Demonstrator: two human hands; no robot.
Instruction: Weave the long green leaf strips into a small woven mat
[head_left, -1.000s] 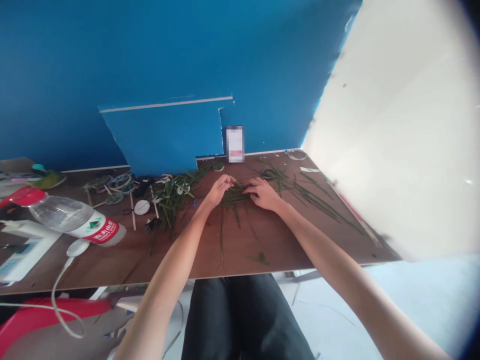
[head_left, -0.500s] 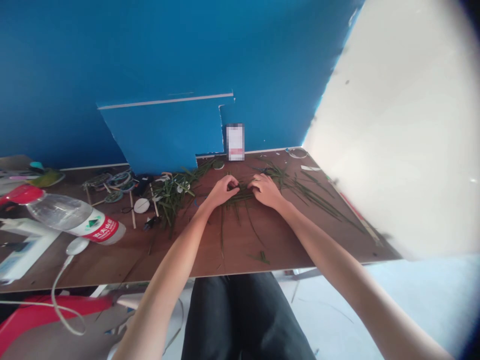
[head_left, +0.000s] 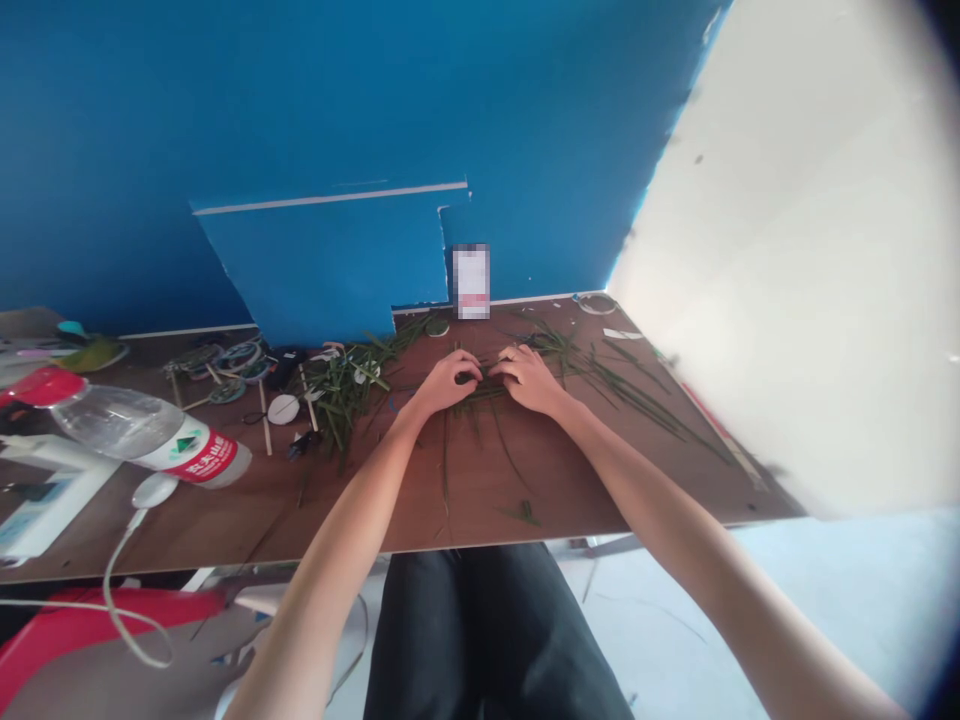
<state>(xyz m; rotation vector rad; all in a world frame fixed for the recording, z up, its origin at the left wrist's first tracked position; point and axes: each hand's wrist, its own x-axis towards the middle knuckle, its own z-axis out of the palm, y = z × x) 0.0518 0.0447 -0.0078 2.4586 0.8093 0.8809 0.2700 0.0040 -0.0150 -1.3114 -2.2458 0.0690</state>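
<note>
My left hand [head_left: 448, 382] is bent over the brown table, thumb and fingers pinched on long green leaf strips [head_left: 487, 393]. Just to its right, my right hand [head_left: 531, 382] curls its fingers onto the same strips, palm down. Only a small gap parts the fingertips, and the fingers hide much of what they grip. Loose strands hang from the strips toward the table's front edge. A tangled heap of green leaves [head_left: 341, 400] lies left of my left hand. Longer leaf blades [head_left: 645, 402] fan out to the right of my right hand.
A plastic bottle with a red cap [head_left: 146, 425] lies on the left, beside a white round charger [head_left: 155, 490] with a cable. A phone-like screen [head_left: 471, 282] leans on the blue wall [head_left: 570, 150]. Small round items on sticks [head_left: 227, 390] lie behind. A white wall [head_left: 810, 250] bounds the right.
My right hand has shifted slightly left, bringing the fingertips closer together over the strips. Everything else looks the same.
</note>
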